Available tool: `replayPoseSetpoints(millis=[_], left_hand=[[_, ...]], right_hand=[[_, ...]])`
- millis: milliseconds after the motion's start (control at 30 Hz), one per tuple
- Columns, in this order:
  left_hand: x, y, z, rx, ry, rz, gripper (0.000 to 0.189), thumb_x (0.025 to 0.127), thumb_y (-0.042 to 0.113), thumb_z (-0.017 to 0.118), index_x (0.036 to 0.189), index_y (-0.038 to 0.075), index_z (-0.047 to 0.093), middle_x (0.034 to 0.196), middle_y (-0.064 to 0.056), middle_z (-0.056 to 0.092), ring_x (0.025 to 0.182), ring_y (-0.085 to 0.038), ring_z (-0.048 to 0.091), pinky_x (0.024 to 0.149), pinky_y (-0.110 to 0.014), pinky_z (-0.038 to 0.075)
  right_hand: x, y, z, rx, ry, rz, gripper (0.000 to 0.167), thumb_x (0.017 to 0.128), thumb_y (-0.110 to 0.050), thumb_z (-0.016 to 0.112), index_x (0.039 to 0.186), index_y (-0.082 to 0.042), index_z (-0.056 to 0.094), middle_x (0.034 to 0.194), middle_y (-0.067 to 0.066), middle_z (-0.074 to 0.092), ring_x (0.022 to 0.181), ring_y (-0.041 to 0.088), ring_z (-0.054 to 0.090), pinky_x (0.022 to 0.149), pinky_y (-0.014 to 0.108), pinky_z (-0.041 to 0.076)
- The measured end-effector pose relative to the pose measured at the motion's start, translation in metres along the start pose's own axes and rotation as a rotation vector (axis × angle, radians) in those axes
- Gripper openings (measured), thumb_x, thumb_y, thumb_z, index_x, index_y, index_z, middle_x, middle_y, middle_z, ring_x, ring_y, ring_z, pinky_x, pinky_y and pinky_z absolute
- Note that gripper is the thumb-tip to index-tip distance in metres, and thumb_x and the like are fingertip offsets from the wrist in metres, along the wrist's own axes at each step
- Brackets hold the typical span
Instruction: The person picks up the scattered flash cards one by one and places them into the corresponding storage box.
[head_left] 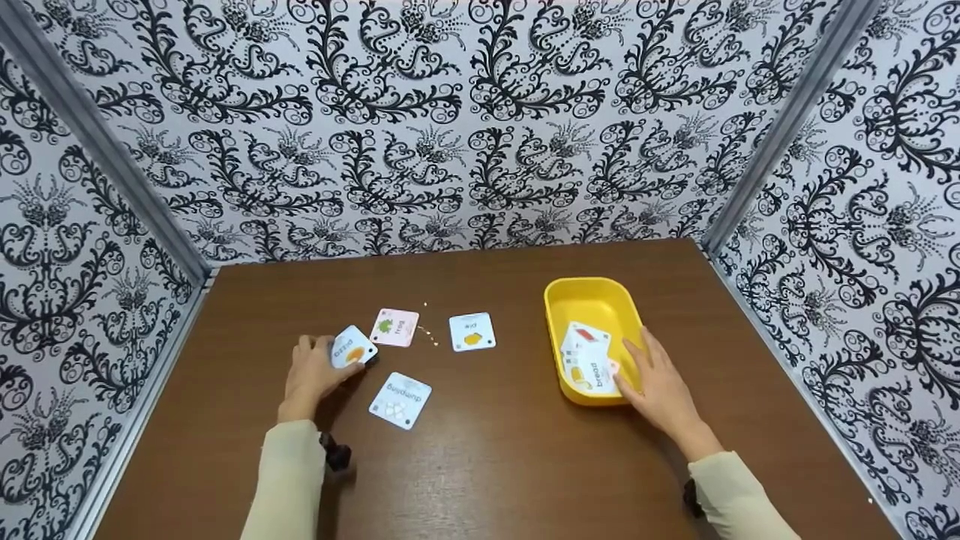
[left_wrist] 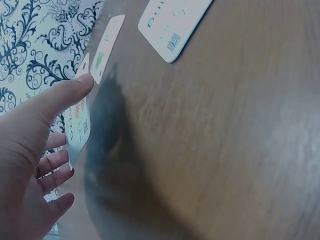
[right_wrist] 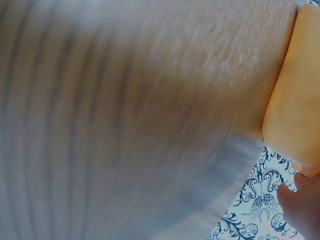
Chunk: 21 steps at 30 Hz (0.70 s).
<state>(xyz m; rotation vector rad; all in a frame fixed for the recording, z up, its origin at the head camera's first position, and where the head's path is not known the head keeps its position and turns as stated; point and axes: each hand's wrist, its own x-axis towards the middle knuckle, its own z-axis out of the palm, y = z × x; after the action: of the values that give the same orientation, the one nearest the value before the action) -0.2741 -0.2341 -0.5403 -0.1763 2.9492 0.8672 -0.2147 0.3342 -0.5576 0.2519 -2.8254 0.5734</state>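
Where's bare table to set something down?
Bare table: between the pie card and yellow tray, and between the two sleeves. Crowded: where the left hand holds the pizza card, near the frog card and dumpling card.

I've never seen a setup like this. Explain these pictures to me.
There is no machine: a person works with two bare hands. The wide picture comes from a camera on the head, looking forward and down; the other two come from cameras worn on the wrists.

The left hand holds the pizza card between thumb and fingers. The frog card, pie card and dumpling card lie nearby on the table. The right hand is at the side of the yellow tray, where several cards lie, the bread card among them. Whether that hand grips the tray is hard to tell.
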Motion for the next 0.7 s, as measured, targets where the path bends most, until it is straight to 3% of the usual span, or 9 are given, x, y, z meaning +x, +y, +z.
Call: replayPoseSetpoints(millis=[700], left_hand=[[0.006, 0.041, 0.002, -0.015, 0.107, 0.153, 0.083, 0.079, 0.048, 0.079, 0.141, 0.001, 0.049, 0.136, -0.021, 0.042, 0.121, -0.038, 0.042, 0.093, -0.051, 0.046]], right_hand=[[0.001, 0.002, 0.002, -0.004, -0.012, 0.003, 0.064, 0.095, -0.036, 0.061, 0.148, -0.006, 0.044, 0.164, 0.021, 0.018, 0.147, 0.042, 0.026, 0.115, 0.061, 0.033]])
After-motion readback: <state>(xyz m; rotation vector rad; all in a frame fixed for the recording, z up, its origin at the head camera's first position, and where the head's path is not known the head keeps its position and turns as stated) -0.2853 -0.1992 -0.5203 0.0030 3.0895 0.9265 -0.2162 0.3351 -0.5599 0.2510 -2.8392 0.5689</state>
